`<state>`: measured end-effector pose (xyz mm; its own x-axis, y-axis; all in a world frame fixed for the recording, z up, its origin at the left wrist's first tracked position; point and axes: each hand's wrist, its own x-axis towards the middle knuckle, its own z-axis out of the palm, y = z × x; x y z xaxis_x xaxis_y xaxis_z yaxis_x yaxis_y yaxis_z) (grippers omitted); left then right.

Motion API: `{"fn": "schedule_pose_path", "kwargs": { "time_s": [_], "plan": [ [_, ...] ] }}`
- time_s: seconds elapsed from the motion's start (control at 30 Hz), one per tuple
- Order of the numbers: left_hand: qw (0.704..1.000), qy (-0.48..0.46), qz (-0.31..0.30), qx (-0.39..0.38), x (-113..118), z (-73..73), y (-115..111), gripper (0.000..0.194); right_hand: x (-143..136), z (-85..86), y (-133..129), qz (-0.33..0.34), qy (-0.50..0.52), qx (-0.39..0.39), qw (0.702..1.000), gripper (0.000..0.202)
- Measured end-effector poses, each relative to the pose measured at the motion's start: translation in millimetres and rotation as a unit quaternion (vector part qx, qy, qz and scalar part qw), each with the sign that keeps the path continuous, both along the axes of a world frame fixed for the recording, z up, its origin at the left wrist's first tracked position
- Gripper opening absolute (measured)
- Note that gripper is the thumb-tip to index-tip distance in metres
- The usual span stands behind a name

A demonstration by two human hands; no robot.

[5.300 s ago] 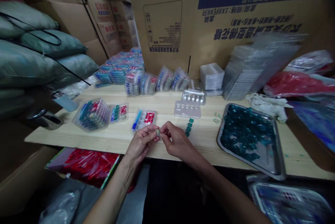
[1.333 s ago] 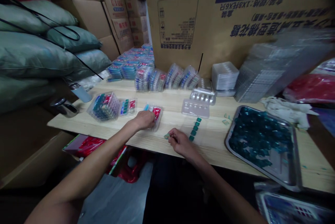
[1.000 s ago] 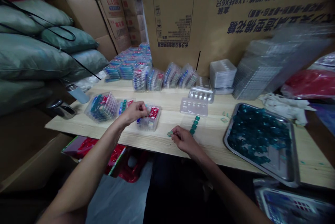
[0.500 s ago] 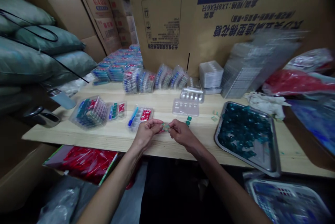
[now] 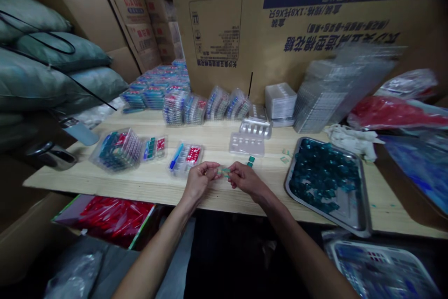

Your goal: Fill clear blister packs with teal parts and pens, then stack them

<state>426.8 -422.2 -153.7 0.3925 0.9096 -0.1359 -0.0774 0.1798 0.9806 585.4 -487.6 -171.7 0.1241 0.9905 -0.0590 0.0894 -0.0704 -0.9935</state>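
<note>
My left hand (image 5: 199,181) and my right hand (image 5: 246,179) meet above the table's front part, both with pinched fingers. Between their fingertips is a small pale-green, see-through piece (image 5: 223,172); its exact kind is too small to make out. Just beyond my right hand lie small dark-green squares (image 5: 251,160). Left of my left hand sits a clear blister tray (image 5: 182,164) holding a blue pen-like stick (image 5: 177,156) and a red block with white marks (image 5: 193,154). To the right, a metal tray (image 5: 366,196) carries many loose dark-green pieces (image 5: 325,173).
Filled blister packs stand in stacks at the left (image 5: 117,149) and along the back (image 5: 175,107). Empty clear trays (image 5: 281,100) are piled at the back right. A large carton (image 5: 217,24) walls the back. A white cloth (image 5: 352,139) and pale-green scraps (image 5: 285,156) lie rightward.
My hands stay close together around the pale-green piece, with the right fingers slightly shifted. The whole view has moved a little, so the table's things appear slightly farther left.
</note>
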Motion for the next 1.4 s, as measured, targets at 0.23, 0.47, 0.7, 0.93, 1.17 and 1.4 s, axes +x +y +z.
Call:
{"fn": "schedule_pose_path", "kwargs": {
  "time_s": [0.23,0.47,0.7,0.93,1.17,1.4],
  "plan": [
    [0.986,0.064,-0.038,0.149,4.5,-12.7,-18.9,0.021,0.0,-5.6,-3.7,-0.016,-0.197,0.061,0.978,0.003],
    [0.994,0.064,0.013,0.092,-2.8,-24.2,-32.0,0.027,-19.8,-14.0,-2.5,-0.046,-0.212,0.096,0.971,0.006],
    [0.946,0.145,0.176,0.232,-71.8,3.5,5.8,0.029,-46.4,22.9,28.3,0.093,-0.318,0.129,0.935,0.022],
    [0.908,0.236,0.099,0.331,-100.2,3.2,69.2,0.025,-83.5,41.6,63.7,0.255,-0.536,0.037,0.804,0.044],
    [0.903,0.251,0.102,0.334,-98.5,-6.8,68.8,0.026,-86.0,21.7,72.4,0.239,-0.463,0.039,0.852,0.034],
    [0.906,0.27,0.083,0.314,-100.4,4.7,71.6,0.028,-76.2,24.3,70.2,0.155,-0.425,0.051,0.89,0.029]
  ]
}}
